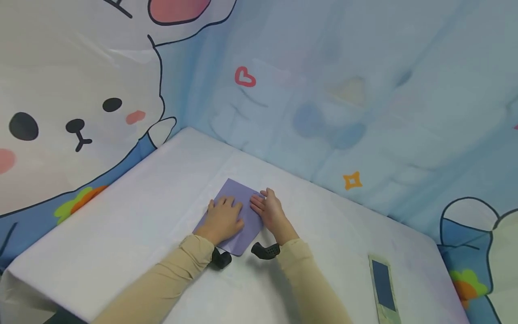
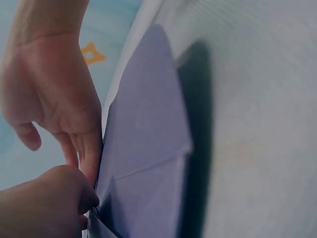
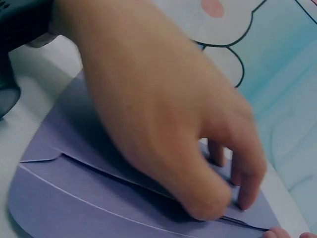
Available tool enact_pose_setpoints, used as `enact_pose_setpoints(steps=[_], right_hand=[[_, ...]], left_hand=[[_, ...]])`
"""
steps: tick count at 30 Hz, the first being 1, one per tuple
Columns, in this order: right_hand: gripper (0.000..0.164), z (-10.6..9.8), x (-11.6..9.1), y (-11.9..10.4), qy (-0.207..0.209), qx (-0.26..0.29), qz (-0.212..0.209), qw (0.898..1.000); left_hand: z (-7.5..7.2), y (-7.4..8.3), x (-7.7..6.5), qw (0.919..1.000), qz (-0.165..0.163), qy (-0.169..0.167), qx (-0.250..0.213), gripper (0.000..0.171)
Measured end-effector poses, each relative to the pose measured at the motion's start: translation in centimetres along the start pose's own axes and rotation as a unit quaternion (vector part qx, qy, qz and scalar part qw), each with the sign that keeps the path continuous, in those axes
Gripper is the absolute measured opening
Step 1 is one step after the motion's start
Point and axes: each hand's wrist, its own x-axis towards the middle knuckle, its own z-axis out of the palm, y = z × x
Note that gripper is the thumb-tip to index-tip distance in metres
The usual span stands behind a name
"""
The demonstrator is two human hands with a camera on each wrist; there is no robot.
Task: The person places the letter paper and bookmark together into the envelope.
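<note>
A flat purple folded card [image 1: 236, 245] with scored lines and a flap edge lies on the white table. My left hand [image 1: 224, 220] rests on it with fingers spread. In the right wrist view, that left hand [image 3: 168, 109] has thumb and bent fingertips down on the card [image 3: 54, 183], close to the flap edge. My right hand [image 1: 273, 213] stands on its side at the card's right edge, fingers straight. In the left wrist view, the right hand [image 2: 59, 94] points down along the edge of the card [image 2: 143, 109], near the left thumb [image 2: 69, 193].
A pale green flat thing [image 1: 383, 283] with a dark panel lies on the right of the white table [image 1: 133, 211]. Black wrist devices [image 1: 265, 250] sit under both wrists. A printed cartoon curtain [image 1: 283, 81] hangs behind the table's far edge.
</note>
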Motion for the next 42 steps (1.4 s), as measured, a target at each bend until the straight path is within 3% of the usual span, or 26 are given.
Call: enact_pose_setpoints(steps=[8, 11, 14, 20, 23, 27, 30, 36, 42], right_hand=[[0.051, -1.6, -2.5, 0.4, 0.041, 0.027, -0.039, 0.998], [0.047, -2.6, -4.3, 0.2, 0.058, -0.018, -0.074, 0.995], [0.043, -3.8, -5.6, -0.1, 0.076, -0.096, -0.112, 0.986], [0.038, -5.7, -7.4, -0.6, 0.124, -0.255, -0.145, 0.948], [0.038, -6.5, -8.2, -0.7, 0.138, -0.321, -0.177, 0.92], [0.037, -8.3, -9.2, -0.9, 0.167, -0.4, -0.221, 0.874], [0.037, -10.3, -10.0, -1.3, 0.189, -0.433, -0.225, 0.852], [0.044, -14.9, -10.4, -2.6, 0.22, -0.485, -0.175, 0.828], [0.056, -18.2, -11.3, -3.4, 0.231, -0.52, -0.075, 0.819]], left_hand=[[-0.3, 1.2, -0.5, 0.9996, 0.027, -0.001, -0.009, 0.047], [-0.2, 1.1, -0.8, 0.9993, 0.032, -0.008, -0.02, 0.046], [-0.6, 0.3, -1.0, 0.9991, 0.027, -0.015, -0.029, 0.047], [-2.2, -2.2, -1.5, 0.9989, 0.013, -0.017, -0.041, 0.05], [-2.8, -3.5, -1.7, 0.9989, 0.004, -0.011, -0.045, 0.05], [-3.4, -4.9, -2.3, 0.9985, -0.005, -0.009, -0.053, 0.051], [-3.6, -5.7, -2.7, 0.9982, -0.006, -0.015, -0.058, 0.051], [-4.1, -7.0, -3.6, 0.9981, -0.01, -0.026, -0.055, 0.05], [-4.4, -8.2, -4.5, 0.9978, -0.013, -0.039, -0.052, 0.051]])
